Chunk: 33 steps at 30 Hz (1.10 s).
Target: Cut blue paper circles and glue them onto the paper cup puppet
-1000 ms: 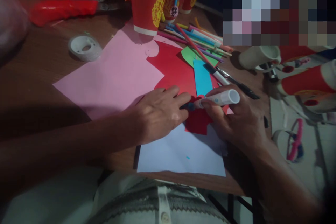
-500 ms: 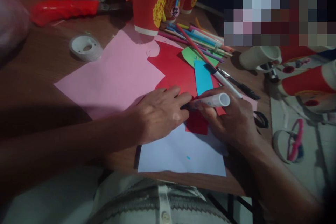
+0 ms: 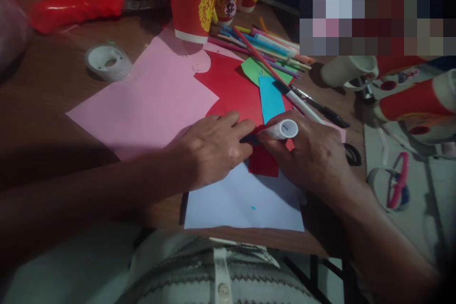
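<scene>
My right hand (image 3: 309, 156) grips a white marker (image 3: 278, 130) between thumb and fingers. Its blunt end points up towards me and its dark end slants down to the left. My left hand (image 3: 217, 149) lies palm down on the papers, forefinger and thumb apart around the marker's dark end. The marker's tip is hidden. Below both hands is a narrow red paper piece (image 3: 263, 166), overlapping a white sheet (image 3: 245, 209). A larger red sheet (image 3: 235, 85) lies beyond, partly under a blue paper strip (image 3: 271, 99) and a green paper piece (image 3: 249, 70).
A pink sheet (image 3: 149, 90) spreads left of the red one. Past it are a tape roll (image 3: 109, 62), a red-handled tool (image 3: 76, 13) and a red paper cup (image 3: 192, 0). Several coloured pens (image 3: 274, 47) lie at the back, a black pen (image 3: 331, 115) at the right.
The whole view has shifted slightly, so things appear a little further left and higher. The marker's blunt end has tilted more towards me. Both hands stay over the red paper.
</scene>
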Each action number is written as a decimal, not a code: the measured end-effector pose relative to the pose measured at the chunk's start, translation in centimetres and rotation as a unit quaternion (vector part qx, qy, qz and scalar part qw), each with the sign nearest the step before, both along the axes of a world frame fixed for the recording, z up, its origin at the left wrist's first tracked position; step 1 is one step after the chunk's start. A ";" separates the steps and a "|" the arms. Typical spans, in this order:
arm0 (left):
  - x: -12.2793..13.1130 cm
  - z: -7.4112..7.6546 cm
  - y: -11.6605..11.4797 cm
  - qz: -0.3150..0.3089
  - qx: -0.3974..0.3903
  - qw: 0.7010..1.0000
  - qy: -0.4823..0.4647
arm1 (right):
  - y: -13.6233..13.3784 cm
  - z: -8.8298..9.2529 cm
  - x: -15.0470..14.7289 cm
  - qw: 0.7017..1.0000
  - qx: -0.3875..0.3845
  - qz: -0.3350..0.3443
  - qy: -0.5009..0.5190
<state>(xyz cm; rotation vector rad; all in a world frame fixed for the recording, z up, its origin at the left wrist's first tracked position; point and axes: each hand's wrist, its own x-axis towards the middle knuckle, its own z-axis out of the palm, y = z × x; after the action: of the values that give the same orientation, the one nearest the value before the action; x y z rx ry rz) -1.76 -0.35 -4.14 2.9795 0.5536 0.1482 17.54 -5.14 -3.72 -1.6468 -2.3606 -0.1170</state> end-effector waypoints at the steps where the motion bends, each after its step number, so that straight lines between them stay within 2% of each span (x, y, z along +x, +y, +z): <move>1: 0.1 -0.1 0.0 0.001 0.003 1.000 -0.003 | 0.0 0.0 0.1 1.000 0.003 -0.001 0.001; 5: 0.1 -0.6 0.1 0.000 0.015 1.000 -0.021 | -0.2 0.2 0.5 0.998 0.028 -0.011 0.046; 9: 0.0 -0.7 0.2 -0.004 0.012 1.000 -0.025 | -0.6 0.8 0.7 0.990 0.075 -0.055 0.102; 13: 0.0 -0.6 0.3 -0.006 0.010 1.000 -0.028 | -0.7 1.1 0.8 0.981 0.082 -0.065 0.164; 18: -0.4 -0.7 0.2 -0.010 0.019 0.998 -0.051 | -0.6 0.9 0.6 0.965 0.074 -0.075 0.240; 23: -1.1 -0.7 0.2 -0.010 -0.009 0.994 -0.112 | -0.6 1.0 0.3 0.964 0.032 -0.084 0.250; 28: -1.7 -0.8 0.9 -0.005 -0.059 0.990 -0.125 | -0.8 0.6 0.2 0.951 0.015 -0.076 0.301; 33: -1.7 -1.0 1.0 -0.019 -0.017 0.992 -0.120 | -0.8 0.2 -0.1 0.956 -0.004 -0.037 0.292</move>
<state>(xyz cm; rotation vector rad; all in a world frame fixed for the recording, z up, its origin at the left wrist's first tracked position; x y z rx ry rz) -3.47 0.66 -5.14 2.8781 0.4651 0.4805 17.47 -5.97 -3.48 -1.5081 -1.8517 0.3243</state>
